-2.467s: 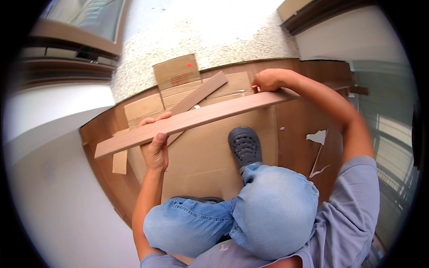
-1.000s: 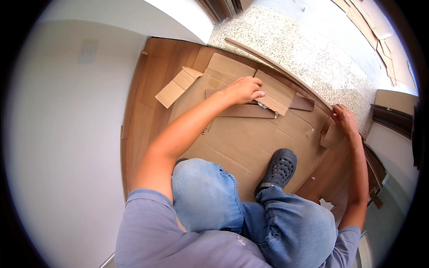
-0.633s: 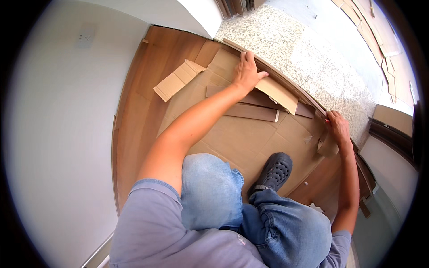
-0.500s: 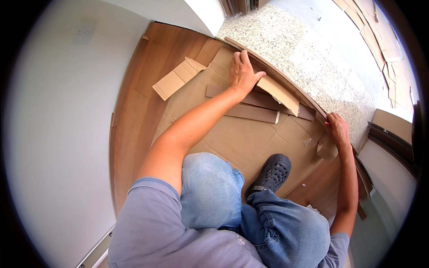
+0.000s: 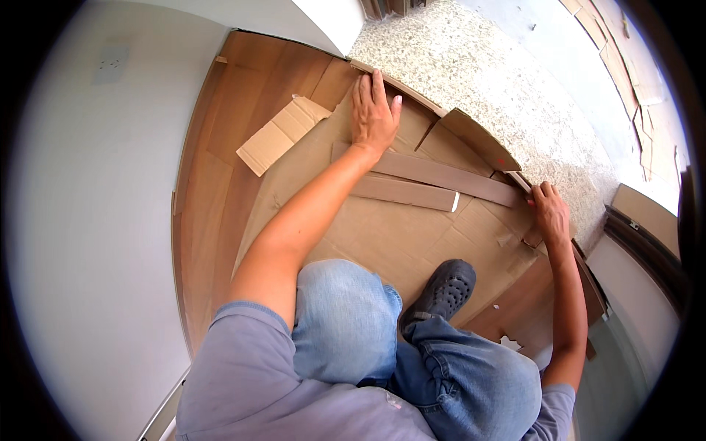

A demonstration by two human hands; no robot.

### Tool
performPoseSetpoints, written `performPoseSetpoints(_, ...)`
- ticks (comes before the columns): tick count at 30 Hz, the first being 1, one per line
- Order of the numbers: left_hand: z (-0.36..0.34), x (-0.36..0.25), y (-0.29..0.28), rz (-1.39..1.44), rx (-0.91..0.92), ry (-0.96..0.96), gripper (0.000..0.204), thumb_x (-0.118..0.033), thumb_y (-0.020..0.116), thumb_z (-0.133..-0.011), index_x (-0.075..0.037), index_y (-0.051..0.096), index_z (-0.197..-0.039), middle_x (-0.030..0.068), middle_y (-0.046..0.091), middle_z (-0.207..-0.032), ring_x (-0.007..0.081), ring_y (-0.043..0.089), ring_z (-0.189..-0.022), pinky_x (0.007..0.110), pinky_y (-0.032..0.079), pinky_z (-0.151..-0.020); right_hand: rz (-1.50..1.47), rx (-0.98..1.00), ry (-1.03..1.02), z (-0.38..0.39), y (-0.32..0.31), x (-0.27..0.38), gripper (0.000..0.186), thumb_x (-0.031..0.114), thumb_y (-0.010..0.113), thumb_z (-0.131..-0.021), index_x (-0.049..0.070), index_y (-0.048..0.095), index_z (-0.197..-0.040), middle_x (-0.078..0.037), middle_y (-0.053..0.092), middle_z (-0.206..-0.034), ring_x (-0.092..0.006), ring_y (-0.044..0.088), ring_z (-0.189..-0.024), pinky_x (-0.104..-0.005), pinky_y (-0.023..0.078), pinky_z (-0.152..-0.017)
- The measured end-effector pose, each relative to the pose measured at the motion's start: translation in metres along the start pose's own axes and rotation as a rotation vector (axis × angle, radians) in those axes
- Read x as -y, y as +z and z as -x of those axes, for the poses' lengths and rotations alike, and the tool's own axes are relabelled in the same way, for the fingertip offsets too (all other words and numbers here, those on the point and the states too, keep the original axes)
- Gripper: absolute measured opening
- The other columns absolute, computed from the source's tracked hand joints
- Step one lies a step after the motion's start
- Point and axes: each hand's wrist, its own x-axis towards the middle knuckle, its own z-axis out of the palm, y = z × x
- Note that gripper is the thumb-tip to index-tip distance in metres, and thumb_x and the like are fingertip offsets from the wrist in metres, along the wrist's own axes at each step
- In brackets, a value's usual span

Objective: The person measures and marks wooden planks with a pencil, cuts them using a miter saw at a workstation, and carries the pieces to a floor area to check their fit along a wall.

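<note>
A long, thin brown strip [image 5: 417, 97] lies along the far edge of the wooden floor, where speckled stone begins. My left hand [image 5: 373, 116] is open, its fingers stretched out and touching near the strip's left end, with the thumb apart. At the right end, my right hand [image 5: 551, 213] has its fingers curled over the strip's edge; part of the grip is hidden. Between my hands a cardboard flap [image 5: 482, 141] leans over the strip toward the stone. Two flat brown boards, one longer [image 5: 448, 176] and one shorter [image 5: 408, 192], lie on the cardboard sheet [image 5: 390, 239] before me.
A torn cardboard piece [image 5: 283, 134] lies on the wood floor [image 5: 228, 110] to the left, beside a white wall [image 5: 103, 220]. My dark clog [image 5: 448, 287] stands on the sheet. A dark door frame [image 5: 647, 246] is at the right. Speckled stone floor [image 5: 471, 55] stretches beyond.
The cardboard flap has swung away from me, from over the boards to over the strip. My left hand has slid left along the strip, and its fingers have spread. My right hand has shifted slightly.
</note>
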Motion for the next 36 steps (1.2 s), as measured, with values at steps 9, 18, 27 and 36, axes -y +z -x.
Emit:
performPoseSetpoints(9,-0.012,0.019,0.008,-0.027,-0.044,0.019,0.068,-0.017,0.068,-0.095,0.004,0.037,-0.152,0.0277,0.044,-0.141,0.0455,0.045,-0.129,0.054,0.037,-0.111,-0.019,-0.077,0.008,-0.015,0.006,0.006,0.018,0.014,0.072,-0.086,0.010,0.061,-0.099,-0.007,0.059,-0.097,-0.0280,0.062,-0.091,-0.0420,0.052,-0.071)
performPoseSetpoints(18,-0.014,0.024,0.008,0.181,-0.024,-0.138,0.067,-0.009,0.064,-0.097,0.000,0.033,-0.156,0.0305,0.037,-0.149,0.0463,0.038,-0.140,0.051,0.036,-0.115,-0.121,-0.050,-0.012,-0.034,-0.004,0.015,0.023,0.007,0.075,-0.079,0.008,0.062,-0.098,-0.007,0.060,-0.094,-0.0271,0.061,-0.090,-0.0397,0.052,-0.069)
performPoseSetpoints(27,-0.014,0.027,0.005,0.135,0.055,-0.118,0.071,0.000,0.063,-0.094,0.003,0.031,-0.157,0.0304,0.035,-0.151,0.0453,0.041,-0.137,0.049,0.038,-0.113,-0.310,0.077,0.089,-0.045,-0.019,0.012,0.025,0.003,0.075,-0.079,0.006,0.065,-0.101,-0.009,0.062,-0.102,-0.0309,0.062,-0.093,-0.0402,0.052,-0.074)
performPoseSetpoints(36,-0.015,0.025,0.008,0.117,0.074,-0.115,0.070,-0.004,0.061,-0.095,0.004,0.030,-0.157,0.0321,0.033,-0.153,0.0475,0.040,-0.138,0.051,0.037,-0.114,-1.417,-0.158,0.388,-0.180,-0.060,0.010,0.050,0.047,0.044,-0.107,0.004,0.068,-0.099,-0.004,0.061,-0.091,-0.0098,0.054,-0.071,-0.0250,0.042,-0.062)
